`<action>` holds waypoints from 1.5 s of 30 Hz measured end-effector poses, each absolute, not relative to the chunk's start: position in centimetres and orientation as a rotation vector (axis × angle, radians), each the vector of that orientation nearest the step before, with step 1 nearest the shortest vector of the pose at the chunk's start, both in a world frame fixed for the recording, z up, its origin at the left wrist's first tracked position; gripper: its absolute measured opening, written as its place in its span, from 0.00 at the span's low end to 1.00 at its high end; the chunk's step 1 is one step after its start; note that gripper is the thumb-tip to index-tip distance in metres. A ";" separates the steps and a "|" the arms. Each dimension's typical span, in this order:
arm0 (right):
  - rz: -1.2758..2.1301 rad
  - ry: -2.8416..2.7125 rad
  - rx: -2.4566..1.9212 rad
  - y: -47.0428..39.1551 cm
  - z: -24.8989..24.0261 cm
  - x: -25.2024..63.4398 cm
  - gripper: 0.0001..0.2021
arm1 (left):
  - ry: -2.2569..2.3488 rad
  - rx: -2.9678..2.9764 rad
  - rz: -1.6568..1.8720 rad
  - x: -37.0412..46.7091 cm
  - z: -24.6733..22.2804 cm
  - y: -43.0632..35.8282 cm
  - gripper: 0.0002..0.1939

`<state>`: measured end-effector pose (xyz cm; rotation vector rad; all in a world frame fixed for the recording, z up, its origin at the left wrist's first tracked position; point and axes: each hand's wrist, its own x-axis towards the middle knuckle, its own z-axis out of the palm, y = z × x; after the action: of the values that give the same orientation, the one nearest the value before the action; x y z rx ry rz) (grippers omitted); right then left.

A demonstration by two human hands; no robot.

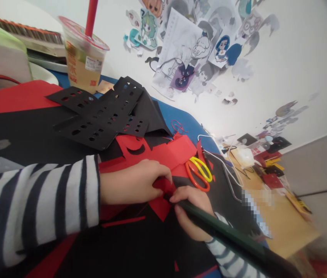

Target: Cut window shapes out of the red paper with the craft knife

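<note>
My left hand (pixel 140 181), in a striped sleeve, reaches in from the left and pinches a piece of red paper (pixel 166 186) with thumb and fingers. Just to its right, my right hand (pixel 193 208) holds a long dark rod-like object (pixel 218 226) whose tip meets the red paper. The rod runs down to the lower right. More red paper (pixel 163 156) lies behind my left hand. Scissors (pixel 199 173) with orange and yellow handles rest above my right hand. A black folded card with cut-out holes (pixel 108 112) sits behind my left arm.
A drink cup (pixel 83 58) with a red straw stands at the upper left. White cables (pixel 224 158) lie right of the scissors. A wooden desk (pixel 287 227) with clutter is at the right. Drawings and cut-outs cover the white wall (pixel 296 50). Red scraps lie on the black sheet (pixel 134 251).
</note>
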<state>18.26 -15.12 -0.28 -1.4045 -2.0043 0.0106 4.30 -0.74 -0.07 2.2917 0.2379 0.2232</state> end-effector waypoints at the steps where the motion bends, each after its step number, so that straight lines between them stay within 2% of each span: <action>1: 0.016 -2.011 -1.402 -15.1 -0.3 18.3 0.12 | 0.227 2.293 0.228 4.3 -0.1 -0.7 0.14; 28: -0.081 -1.980 -1.445 -15.5 -0.3 18.0 0.12 | 0.254 2.304 0.222 4.3 -0.1 -0.8 0.14; 45: -0.021 -1.998 -1.421 -15.5 -0.3 18.1 0.13 | 0.248 2.289 0.215 4.3 -0.2 -0.8 0.14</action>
<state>18.08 -15.54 -0.28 -1.4207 -1.9978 -0.0205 4.28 -0.79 -0.21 2.2889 0.2478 0.2154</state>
